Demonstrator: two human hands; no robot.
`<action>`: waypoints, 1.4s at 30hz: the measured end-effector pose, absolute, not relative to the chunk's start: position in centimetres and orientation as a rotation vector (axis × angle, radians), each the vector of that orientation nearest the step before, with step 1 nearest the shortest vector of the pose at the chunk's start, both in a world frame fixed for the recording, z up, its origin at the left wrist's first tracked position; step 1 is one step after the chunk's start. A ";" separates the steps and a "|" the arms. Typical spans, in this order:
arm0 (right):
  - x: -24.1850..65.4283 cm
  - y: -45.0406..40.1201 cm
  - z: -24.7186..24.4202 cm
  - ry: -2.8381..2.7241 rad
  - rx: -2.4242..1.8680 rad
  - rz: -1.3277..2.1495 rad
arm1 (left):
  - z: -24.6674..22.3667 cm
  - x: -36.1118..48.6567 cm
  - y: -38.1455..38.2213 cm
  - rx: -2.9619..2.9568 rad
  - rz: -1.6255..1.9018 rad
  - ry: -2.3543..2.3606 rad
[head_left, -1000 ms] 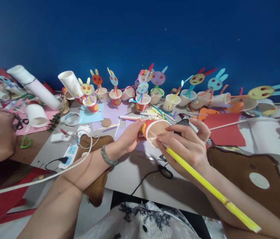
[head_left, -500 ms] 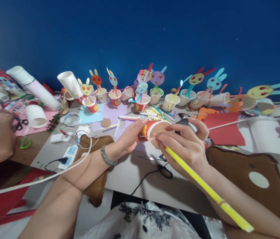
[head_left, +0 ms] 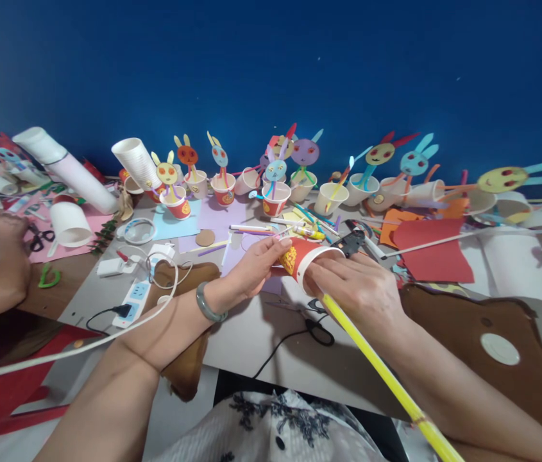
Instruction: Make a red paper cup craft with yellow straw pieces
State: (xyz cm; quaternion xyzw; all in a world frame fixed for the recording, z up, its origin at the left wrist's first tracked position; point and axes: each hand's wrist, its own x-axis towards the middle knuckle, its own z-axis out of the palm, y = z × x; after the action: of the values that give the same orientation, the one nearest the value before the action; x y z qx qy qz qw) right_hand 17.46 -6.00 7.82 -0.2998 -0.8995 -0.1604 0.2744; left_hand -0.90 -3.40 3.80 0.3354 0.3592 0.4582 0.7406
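My left hand (head_left: 262, 266), a bracelet on its wrist, is closed round the side of a red paper cup (head_left: 296, 255) with a yellow print. The cup lies tilted, its white-rimmed mouth turned to the right. Inside that mouth are the fingers of my right hand (head_left: 364, 285), so their tips are hidden. A long yellow straw (head_left: 376, 359) runs out of the cup's mouth under my right hand and down along the forearm. Its upper end is out of sight in the cup.
Paper cups with rabbit-faced figures (head_left: 275, 170) line the wall. Below my hands lie scissors (head_left: 319, 330) and a cable. A glue gun (head_left: 350, 242) and red paper (head_left: 437, 250) are to the right, a power strip (head_left: 133, 301) to the left. Another person's hand (head_left: 6, 231) is at far left.
My right hand has moved deeper into the cup, its fingers now hidden inside. The yellow straw has shifted down and left with it. My left hand still grips the cup, which has turned slightly.
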 end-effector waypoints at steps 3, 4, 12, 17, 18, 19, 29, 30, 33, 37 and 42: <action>17.5 -5.9 7.8 -2.409 -0.808 -0.421 | 3.8 -0.9 -3.4 0.740 1.002 0.796; 17.6 -5.8 7.8 -2.409 -0.810 -0.409 | 3.8 -0.9 -3.4 0.744 1.005 0.798; 18.0 -4.8 6.8 -2.341 -0.892 -0.247 | 3.8 -0.9 -3.5 0.783 1.033 0.801; 18.7 -3.8 5.8 -2.322 -0.913 -0.157 | 3.6 -1.0 -3.3 0.788 1.092 0.818; 18.8 -3.6 5.6 -2.319 -0.914 -0.138 | 3.5 -1.0 -3.2 0.788 1.097 0.822; 18.9 -3.5 5.5 -2.313 -0.915 -0.123 | 3.4 -1.0 -3.2 0.787 1.101 0.827; 19.1 -3.0 5.2 -2.313 -0.935 -0.097 | 3.1 -1.2 -3.1 0.896 1.148 0.833; 19.1 -2.8 5.1 -2.305 -0.921 -0.107 | 3.1 -1.2 -3.0 0.918 1.157 0.833; 19.3 -2.4 4.8 -2.250 -0.905 -0.075 | 3.2 -1.4 -3.0 0.988 1.173 0.835; 19.6 -2.2 5.1 -2.146 -0.990 0.090 | 3.0 -1.3 -3.2 1.051 1.157 0.837; 19.8 -1.8 5.1 -2.020 -1.097 0.425 | 2.7 -1.1 -3.4 1.073 1.206 0.826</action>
State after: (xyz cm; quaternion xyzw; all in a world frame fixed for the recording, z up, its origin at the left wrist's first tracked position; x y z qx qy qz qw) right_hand 19.76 -1.79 5.14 -0.4320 -0.7952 0.1675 0.3912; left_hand -1.14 -3.43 2.69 0.4659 0.3588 0.5239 0.6162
